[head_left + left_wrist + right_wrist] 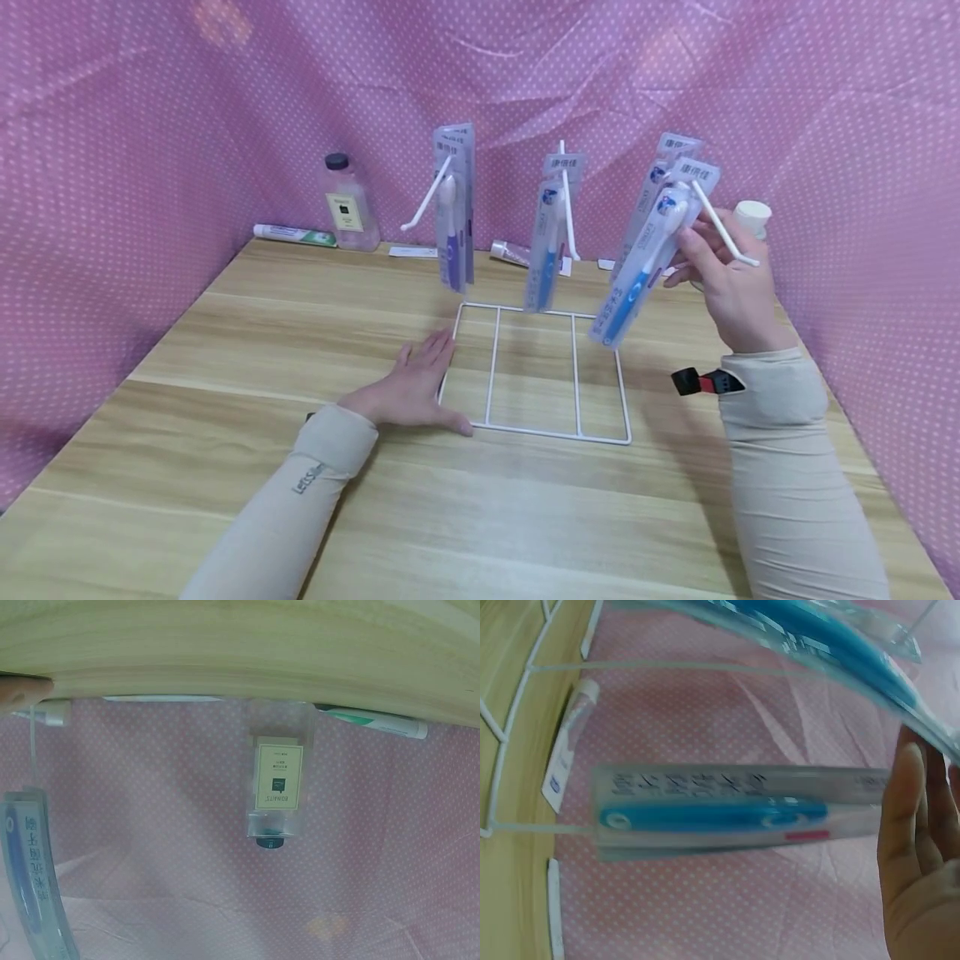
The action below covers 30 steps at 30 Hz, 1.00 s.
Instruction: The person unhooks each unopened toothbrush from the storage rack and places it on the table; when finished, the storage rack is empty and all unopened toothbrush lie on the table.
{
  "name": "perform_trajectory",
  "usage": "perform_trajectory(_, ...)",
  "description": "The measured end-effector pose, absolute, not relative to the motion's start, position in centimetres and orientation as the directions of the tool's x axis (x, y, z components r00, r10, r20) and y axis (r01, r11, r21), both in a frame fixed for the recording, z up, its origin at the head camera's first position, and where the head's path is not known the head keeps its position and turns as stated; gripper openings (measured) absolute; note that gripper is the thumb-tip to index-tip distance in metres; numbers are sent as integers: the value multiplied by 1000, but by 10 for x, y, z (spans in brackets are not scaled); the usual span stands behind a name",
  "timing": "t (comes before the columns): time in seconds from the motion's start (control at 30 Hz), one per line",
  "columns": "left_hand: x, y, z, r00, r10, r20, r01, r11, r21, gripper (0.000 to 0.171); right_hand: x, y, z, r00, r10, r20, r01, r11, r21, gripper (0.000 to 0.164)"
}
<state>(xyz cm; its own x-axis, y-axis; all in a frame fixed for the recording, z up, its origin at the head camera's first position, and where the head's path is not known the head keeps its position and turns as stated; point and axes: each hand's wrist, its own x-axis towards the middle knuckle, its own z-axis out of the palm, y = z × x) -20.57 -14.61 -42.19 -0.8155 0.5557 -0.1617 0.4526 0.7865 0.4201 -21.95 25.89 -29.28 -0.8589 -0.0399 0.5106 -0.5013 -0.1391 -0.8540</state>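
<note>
My right hand (738,292) pinches the edge of a packaged blue toothbrush (637,279) that hangs tilted at the right hook (722,221) of a white wire display rack (555,434). Behind it hangs another toothbrush pack (727,814), upright on the same side. With fingers spread, my left hand (412,383) rests at the left edge of the rack's base; only a fingertip (22,691) shows in the left wrist view. One blue toothbrush pack (546,258) hangs on the middle hook, and several packs with a purple toothbrush (453,262) in front hang on the left hook.
Along the back of the wooden table (225,375) stand a clear bottle with a black cap (351,208), a toothpaste tube (294,235), another tube (512,252) and a white-capped container (752,215). Pink dotted cloth (525,67) encloses the back and sides.
</note>
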Motion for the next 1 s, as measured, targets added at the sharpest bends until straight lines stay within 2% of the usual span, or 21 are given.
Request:
perform_trajectory(0.27, -206, -144, -422, -815, 557, -159, 456, 786, 417, 143, -198, 281, -277, -870, -196, 452, -447, -69, -892, 32)
perform_trajectory(0.53, -205, -146, -421, -817, 551, -172, 445, 791, 420, 142, -185, 298, -266, -839, -348, 418, -448, 8, -894, 34)
perform_trajectory(0.83, -204, -146, -420, -822, 541, -178, 431, 795, 426, 144, -166, 304, -252, -830, -420, 368, -462, 147, -875, 28)
perform_trajectory(1.0, -205, -144, -421, -822, 542, -173, 437, 796, 420, 143, -153, 306, -250, -824, -439, 358, -452, 129, -882, 27)
